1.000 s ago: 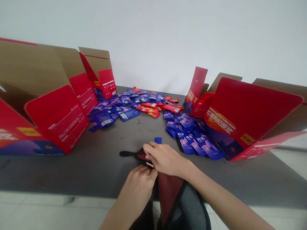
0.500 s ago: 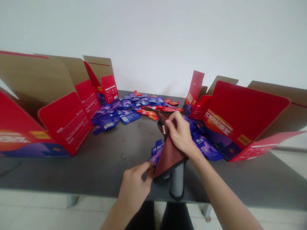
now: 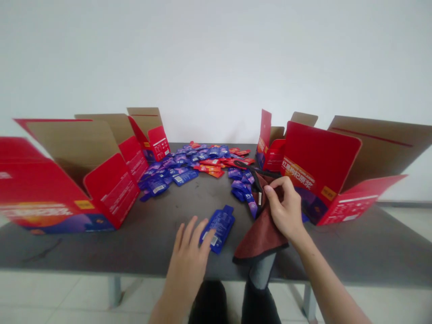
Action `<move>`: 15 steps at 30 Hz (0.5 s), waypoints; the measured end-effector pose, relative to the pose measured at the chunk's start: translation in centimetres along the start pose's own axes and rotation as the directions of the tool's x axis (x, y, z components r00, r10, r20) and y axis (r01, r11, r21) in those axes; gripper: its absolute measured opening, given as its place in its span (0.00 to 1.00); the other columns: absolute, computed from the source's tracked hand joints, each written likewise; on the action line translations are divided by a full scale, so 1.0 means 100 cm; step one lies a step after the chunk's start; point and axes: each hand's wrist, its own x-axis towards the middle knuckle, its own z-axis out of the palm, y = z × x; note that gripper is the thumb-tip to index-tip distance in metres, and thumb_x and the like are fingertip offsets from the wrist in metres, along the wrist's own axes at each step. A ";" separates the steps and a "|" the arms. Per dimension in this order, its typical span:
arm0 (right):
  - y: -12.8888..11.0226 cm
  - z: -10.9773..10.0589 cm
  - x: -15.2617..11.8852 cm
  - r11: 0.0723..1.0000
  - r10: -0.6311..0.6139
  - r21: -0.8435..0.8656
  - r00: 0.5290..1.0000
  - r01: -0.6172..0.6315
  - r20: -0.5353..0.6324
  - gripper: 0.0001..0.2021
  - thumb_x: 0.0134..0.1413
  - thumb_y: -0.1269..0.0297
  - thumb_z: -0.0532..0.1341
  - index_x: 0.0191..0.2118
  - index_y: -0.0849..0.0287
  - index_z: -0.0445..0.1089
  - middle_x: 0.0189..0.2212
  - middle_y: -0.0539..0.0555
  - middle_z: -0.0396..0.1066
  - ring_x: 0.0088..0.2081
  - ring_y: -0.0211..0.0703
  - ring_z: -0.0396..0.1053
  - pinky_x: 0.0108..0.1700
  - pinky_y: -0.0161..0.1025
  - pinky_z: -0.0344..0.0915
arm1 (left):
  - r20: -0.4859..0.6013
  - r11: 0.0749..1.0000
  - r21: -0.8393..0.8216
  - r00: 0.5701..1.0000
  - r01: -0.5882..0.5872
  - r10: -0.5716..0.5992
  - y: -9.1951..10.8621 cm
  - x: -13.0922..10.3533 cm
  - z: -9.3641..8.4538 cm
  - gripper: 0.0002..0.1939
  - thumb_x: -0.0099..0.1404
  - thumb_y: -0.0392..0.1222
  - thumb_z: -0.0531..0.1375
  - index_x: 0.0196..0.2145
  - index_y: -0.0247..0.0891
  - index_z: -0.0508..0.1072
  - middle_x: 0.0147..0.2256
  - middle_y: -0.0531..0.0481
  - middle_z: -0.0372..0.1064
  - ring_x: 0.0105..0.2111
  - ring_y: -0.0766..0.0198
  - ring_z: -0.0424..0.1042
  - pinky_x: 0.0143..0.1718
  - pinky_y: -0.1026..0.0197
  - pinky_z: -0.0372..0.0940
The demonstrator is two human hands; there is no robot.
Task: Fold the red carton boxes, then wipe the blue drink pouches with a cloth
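Observation:
My left hand (image 3: pixel 189 252) is open with its fingers spread over the near table. Its fingertips are at the left edge of a blue pouch (image 3: pixel 219 228), which lies back side up with a white barcode. In my right hand (image 3: pixel 286 208), closed in a pinch, is a reddish-brown cloth (image 3: pixel 261 236) with black edging and a small white tag. The cloth hangs down toward the table's front edge, and a grey piece (image 3: pixel 262 271) shows below it. Blue pouches (image 3: pixel 241 184) lie just beyond the cloth, which partly hides them.
A heap of blue and purple pouches (image 3: pixel 184 164) with orange-red pouches (image 3: pixel 211 168) spreads across the back of the dark table (image 3: pixel 148 243). Open red cartons stand at the left (image 3: pixel 111 189) and right (image 3: pixel 317 157), flaps up. A white wall is behind.
My left hand has let go of the blue pouch, which now lies turned over on the table. My right hand has shifted right and nearer with the cloth. The view has tilted up slightly.

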 end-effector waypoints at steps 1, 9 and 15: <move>-0.003 0.000 -0.002 1.000 -0.008 -0.001 1.000 0.008 0.026 0.06 0.56 0.65 0.54 0.29 0.57 0.57 0.23 0.46 0.58 0.25 0.35 0.57 0.29 0.34 0.54 | 0.044 0.997 -0.011 0.996 -0.071 0.071 -0.003 0.001 0.001 0.17 0.59 0.27 0.53 0.44 0.39 0.70 0.46 0.45 0.70 0.52 0.50 0.63 0.52 0.41 0.57; -0.036 0.055 -0.040 0.915 -0.204 -0.057 0.580 0.398 0.789 0.04 0.58 0.67 0.49 0.37 0.56 0.59 0.33 0.50 0.65 0.30 0.38 0.65 0.28 0.35 0.52 | 0.067 0.984 -0.008 0.982 -0.177 0.177 0.004 -0.001 0.009 0.18 0.56 0.23 0.47 0.34 0.32 0.73 0.31 0.44 0.75 0.32 0.59 0.73 0.44 0.51 0.67; -0.010 0.101 -0.027 0.872 -0.079 -0.187 0.509 0.452 0.857 0.09 0.60 0.64 0.47 0.43 0.54 0.59 0.36 0.52 0.67 0.32 0.41 0.68 0.28 0.36 0.52 | 0.068 0.983 0.043 0.982 -0.181 0.178 0.013 0.003 0.011 0.17 0.54 0.22 0.50 0.37 0.31 0.73 0.36 0.41 0.74 0.32 0.57 0.73 0.37 0.57 0.70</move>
